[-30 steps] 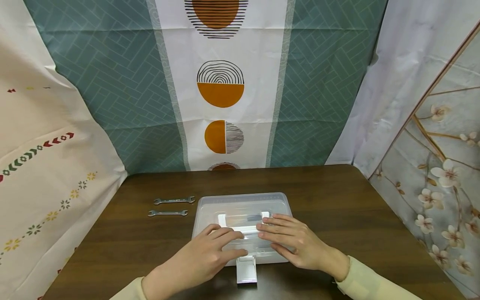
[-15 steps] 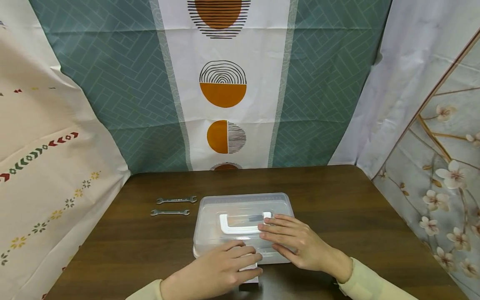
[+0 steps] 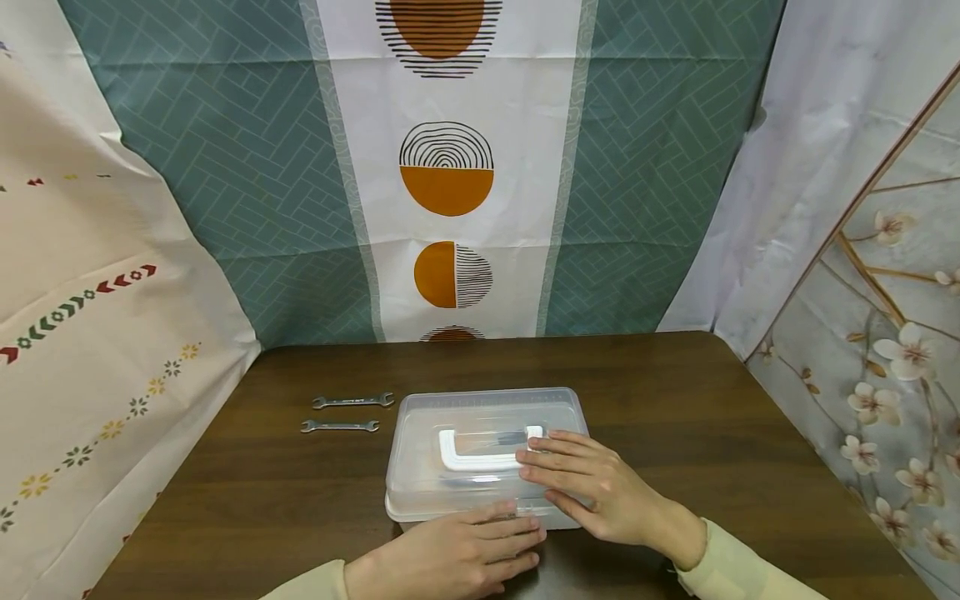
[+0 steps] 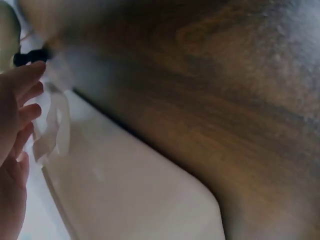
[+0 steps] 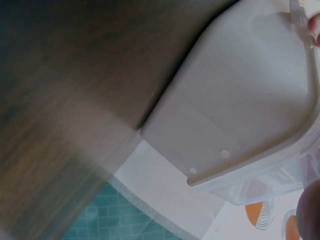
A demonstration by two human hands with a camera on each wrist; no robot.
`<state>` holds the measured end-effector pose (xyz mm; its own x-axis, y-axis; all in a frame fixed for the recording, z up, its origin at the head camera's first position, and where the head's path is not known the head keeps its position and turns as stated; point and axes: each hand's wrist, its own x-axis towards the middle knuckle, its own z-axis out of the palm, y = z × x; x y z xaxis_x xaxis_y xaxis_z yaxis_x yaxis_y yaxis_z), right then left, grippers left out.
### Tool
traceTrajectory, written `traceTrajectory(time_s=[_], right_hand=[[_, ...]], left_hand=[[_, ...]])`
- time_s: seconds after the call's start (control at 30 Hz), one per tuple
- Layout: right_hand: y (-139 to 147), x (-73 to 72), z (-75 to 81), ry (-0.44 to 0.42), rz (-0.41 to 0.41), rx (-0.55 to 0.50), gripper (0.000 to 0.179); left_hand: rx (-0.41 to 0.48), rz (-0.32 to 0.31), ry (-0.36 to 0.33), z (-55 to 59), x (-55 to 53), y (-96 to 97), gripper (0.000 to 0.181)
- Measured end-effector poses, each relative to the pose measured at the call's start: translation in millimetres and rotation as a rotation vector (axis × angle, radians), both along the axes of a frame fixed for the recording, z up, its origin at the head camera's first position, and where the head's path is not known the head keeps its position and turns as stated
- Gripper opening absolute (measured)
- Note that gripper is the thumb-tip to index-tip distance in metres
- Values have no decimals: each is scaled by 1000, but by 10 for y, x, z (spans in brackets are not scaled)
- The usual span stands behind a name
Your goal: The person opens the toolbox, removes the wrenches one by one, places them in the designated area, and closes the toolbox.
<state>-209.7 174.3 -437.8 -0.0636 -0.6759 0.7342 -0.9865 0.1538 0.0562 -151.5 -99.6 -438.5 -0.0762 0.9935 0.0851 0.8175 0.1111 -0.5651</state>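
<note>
A translucent plastic box (image 3: pixel 420 483) with a lid and a white carry handle (image 3: pixel 480 461) stands on the table. My right hand (image 3: pixel 592 487) rests on the lid's right side with straight fingers, the fingertips over the handle's right end. My left hand (image 3: pixel 472 550) lies across the front of the box, its fingers extended along the front wall and covering the front latch in the head view. In the left wrist view the pale latch (image 4: pixel 62 122) shows beside my fingers on the box wall (image 4: pixel 130 175). Fingertips (image 5: pixel 315 25) also show at the latch in the right wrist view.
Two open-ended wrenches, an upper one (image 3: pixel 352 401) and a lower one (image 3: pixel 340 426), lie left of the box on the dark wooden table (image 3: pixel 675 417). Patterned cloths (image 3: pixel 637 167) hang behind the table and at both sides.
My left hand has moved from over the lid down and right to the front of the box. It now covers the latch flap that stuck out earlier. My right hand has stayed put.
</note>
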Motion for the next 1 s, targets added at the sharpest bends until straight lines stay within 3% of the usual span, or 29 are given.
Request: traceTrajectory(time_s=[0.17, 0.3, 0.5, 0.77, 0.9, 1.0], right_hand=[[1, 3, 9, 5, 4, -2, 34], [1, 0, 17, 5, 5, 0, 34], [-2, -9, 24, 0, 9, 0, 34], [2, -12, 15, 0, 14, -5, 34], [2, -8, 11, 6, 16, -10, 34], [0, -4, 6, 8, 18, -14, 34]], left_hand=[[-66, 17, 58, -50, -2, -6, 47], [-65, 18, 98, -70, -1, -11, 44], [-32, 8, 39, -39, 1, -6, 38], [26, -21, -76, 89, 33, -18, 32], [54, -15, -74, 151, 26, -39, 36], [71, -12, -12, 191, 6, -69, 47]])
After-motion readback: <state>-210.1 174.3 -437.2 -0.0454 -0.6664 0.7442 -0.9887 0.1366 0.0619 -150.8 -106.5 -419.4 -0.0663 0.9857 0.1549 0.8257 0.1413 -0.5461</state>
